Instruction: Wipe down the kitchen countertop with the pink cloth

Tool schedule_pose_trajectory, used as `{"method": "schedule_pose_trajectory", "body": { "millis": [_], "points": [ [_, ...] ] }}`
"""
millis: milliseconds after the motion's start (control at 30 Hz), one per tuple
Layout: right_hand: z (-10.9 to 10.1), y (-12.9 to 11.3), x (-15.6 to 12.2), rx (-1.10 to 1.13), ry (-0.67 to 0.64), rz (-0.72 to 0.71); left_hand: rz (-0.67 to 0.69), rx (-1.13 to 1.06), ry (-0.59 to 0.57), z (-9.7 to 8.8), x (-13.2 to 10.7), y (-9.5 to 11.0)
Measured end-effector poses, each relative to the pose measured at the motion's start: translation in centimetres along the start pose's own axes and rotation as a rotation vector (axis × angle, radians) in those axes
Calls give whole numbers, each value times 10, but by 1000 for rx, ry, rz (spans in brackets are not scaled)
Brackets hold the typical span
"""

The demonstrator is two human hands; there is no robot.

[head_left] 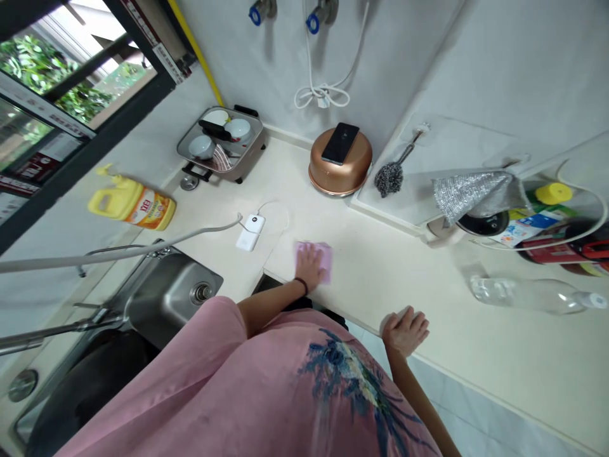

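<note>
My left hand [311,265] lies flat on a pink cloth [326,261], fingers spread, pressing it against the cream countertop [366,273] near the front edge. A dark band circles that wrist. Farther right, my right hand [408,330] rests on the counter's front edge, its fingers stretched out and nothing in it. Left of the cloth lies a white power bank [251,232] with a thin cable. Beyond the cloth stands a copper-coloured round pot [340,166], with a black phone [340,143] on top.
A steel sink [166,285] and a yellow detergent jug [136,202] are at left. An electric pan [247,152] holds bowls in the back corner. A clear bottle [528,296] lies at right, near several containers. A steel scourer [390,179] and a silvery cloth [471,193] hang on the wall.
</note>
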State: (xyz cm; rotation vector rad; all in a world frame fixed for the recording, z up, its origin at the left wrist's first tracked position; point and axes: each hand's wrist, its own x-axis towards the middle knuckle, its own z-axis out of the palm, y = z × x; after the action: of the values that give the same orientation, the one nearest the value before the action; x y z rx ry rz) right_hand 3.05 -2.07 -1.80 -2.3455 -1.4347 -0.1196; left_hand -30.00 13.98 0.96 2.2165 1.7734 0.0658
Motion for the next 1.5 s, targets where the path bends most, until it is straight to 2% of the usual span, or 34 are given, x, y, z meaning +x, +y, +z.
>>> {"method": "schedule_pose_trajectory", "body": {
  "millis": [67, 133, 200, 267, 367, 533, 600, 667, 733, 833, 900, 933, 1000, 1100, 1200, 1267, 1333, 1400, 1500],
  "points": [
    [-3, -2, 1, 11, -3, 2, 294, -40, -26, 17, -11, 45],
    [-6, -5, 3, 20, -5, 3, 553, -66, -42, 29, -19, 79],
    [-8, -7, 4, 27, -5, 0, 709, -86, -53, 34, -22, 94],
    [-9, -8, 5, 31, -2, -4, 738, -107, -65, 31, -20, 89],
    [-8, -6, 5, 28, -1, -13, 575, -119, -84, 16, -18, 48],
    [-3, 0, 3, 38, -4, -10, 76, -25, -94, -24, -31, -57],
    [0, 0, 2, 37, -3, -9, -133, 16, -75, -39, -40, -92],
    [2, -1, 1, 32, -6, -1, -305, 46, -56, -48, -47, -116],
    [1, -3, 0, 25, -25, 15, -423, 58, -42, -52, -49, -124],
    [-5, -9, 0, 20, -84, 51, -539, 61, 4, -45, -41, -106],
    [-9, -13, 1, 34, -132, 78, -534, 54, 16, -35, -32, -77],
    [-11, -15, 2, 48, -154, 92, -489, 45, 3, -29, -27, -58],
    [-13, -16, 3, 77, -182, 124, -322, 16, -54, -16, -20, -16],
    [-14, -15, 4, 107, -215, 149, 24, -48, -141, 2, -16, 47],
    [-14, -12, 4, 116, -244, 158, 303, -99, -177, 15, -14, 88],
    [-13, -10, 3, 123, -255, 164, 376, -106, -186, 16, -10, 96],
    [-13, -9, 2, 141, -265, 167, 329, -88, -191, 11, -3, 88],
    [-13, -5, 3, 174, -282, 174, 165, -49, -181, 1, 4, 67],
    [-16, 13, 17, 248, -293, 203, -162, 10, -122, -15, 6, 20]
  ]
}}
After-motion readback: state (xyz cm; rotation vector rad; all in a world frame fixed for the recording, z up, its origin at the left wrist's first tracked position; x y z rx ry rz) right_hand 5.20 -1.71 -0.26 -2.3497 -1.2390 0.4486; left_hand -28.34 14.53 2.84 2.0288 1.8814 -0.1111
